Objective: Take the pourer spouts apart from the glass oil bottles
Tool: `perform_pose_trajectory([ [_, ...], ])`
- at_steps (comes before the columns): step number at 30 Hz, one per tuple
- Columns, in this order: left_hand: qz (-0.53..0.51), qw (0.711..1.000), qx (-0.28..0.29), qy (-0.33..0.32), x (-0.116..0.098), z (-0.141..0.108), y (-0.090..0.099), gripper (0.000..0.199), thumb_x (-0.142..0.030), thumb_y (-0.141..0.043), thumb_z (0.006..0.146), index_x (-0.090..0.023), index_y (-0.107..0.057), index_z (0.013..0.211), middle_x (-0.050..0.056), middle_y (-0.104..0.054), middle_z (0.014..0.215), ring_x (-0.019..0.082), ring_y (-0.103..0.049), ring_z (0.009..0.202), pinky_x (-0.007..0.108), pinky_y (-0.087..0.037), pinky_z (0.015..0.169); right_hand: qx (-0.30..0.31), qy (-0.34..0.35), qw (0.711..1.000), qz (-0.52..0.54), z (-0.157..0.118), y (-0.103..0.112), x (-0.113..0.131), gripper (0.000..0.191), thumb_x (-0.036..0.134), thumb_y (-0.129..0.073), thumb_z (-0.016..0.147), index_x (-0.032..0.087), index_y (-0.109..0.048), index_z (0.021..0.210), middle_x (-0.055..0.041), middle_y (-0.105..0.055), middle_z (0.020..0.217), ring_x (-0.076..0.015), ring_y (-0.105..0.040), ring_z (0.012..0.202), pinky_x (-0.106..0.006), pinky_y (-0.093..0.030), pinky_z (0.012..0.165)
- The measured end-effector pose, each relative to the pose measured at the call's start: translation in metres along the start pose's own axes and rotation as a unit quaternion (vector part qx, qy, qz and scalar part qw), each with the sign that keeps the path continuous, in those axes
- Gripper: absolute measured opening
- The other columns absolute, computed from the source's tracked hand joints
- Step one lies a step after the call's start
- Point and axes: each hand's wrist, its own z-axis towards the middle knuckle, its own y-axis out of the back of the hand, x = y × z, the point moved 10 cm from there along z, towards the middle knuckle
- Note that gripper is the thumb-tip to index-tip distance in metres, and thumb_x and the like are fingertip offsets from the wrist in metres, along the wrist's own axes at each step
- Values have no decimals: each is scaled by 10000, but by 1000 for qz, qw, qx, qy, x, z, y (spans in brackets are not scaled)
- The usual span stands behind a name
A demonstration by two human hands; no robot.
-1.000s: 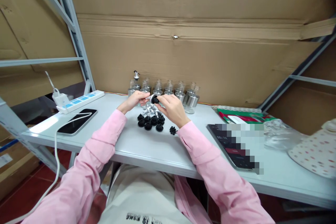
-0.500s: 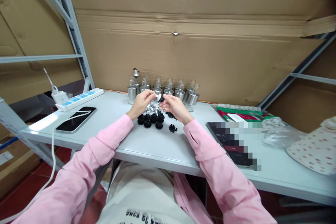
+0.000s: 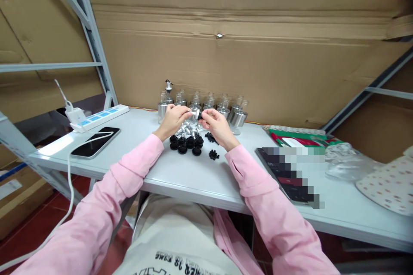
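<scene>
Both forearms (image 3: pixel 127 172) slant up from the lower corners of the frame, converging above the bench (image 3: pixel 180 175). Just left of centre, the left hand (image 3: pixel 175 119) pinches the white end of a small black-and-white stopper (image 3: pixel 198 114) and the right hand (image 3: pixel 218 127) grips its black end, fingers curled inward. Black caps (image 3: pixel 182 149) lie below, bottles (image 3: pixel 238 117) stand behind

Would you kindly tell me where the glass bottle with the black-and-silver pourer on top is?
In the head view, the pourer-topped bottle stands left of centre, behind and slightly right of the leftmost silver-banded glass bottle, beyond the left hand.
</scene>
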Motion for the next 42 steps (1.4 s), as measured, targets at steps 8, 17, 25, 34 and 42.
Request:
perform_pose_trajectory([
  [8, -265, 958, -5, 109, 14, 5, -11, 472, -512, -377, 850, -165, -466, 543, -24, -420, 489, 109, -394, 505, 257, -313, 556, -37, 87, 988, -122, -3, -1, 17, 194, 327, -581, 684, 203, -445, 747, 48, -500, 578, -101, -512, 557, -222, -378, 527],
  [17, -367, 912, 14, 184, 34, 0, -30, 472, -550, -463, 791, -161, -454, 524, -24, -390, 487, 93, -345, 482, 250, -283, 501, -1, 323, 839, -438, -26, -23, 50, 96, 137, -459, 752, 197, -496, 816, -41, -559, 820, -151, -526, 735, -277, -428, 711],
  [25, -355, 911, -66, 198, 51, 0, -17, 449, -504, -413, 855, -160, -455, 570, -27, -432, 513, 97, -416, 515, 229, -350, 564, -24, 368, 805, -464, -31, -19, 56, 145, 66, -432, 722, 197, -473, 770, -54, -528, 870, -175, -515, 841, -292, -407, 768],
  [34, -60, 985, -45, 152, 63, -12, -15, 131, -252, -542, 828, -164, -599, 906, 3, -642, 812, 127, -546, 687, 249, -374, 720, -41, 332, 813, -477, -26, -3, 56, 143, 79, -432, 718, 200, -462, 789, -41, -534, 825, -165, -520, 763, -285, -400, 729],
  [42, 31, 990, 32, 136, 60, -17, -38, 156, -249, -534, 849, -205, -618, 974, 24, -633, 931, 168, -572, 800, 324, -353, 806, -43, 342, 808, -478, -30, -7, 60, 130, 86, -419, 727, 196, -464, 780, -47, -548, 812, -168, -527, 759, -290, -404, 729],
])
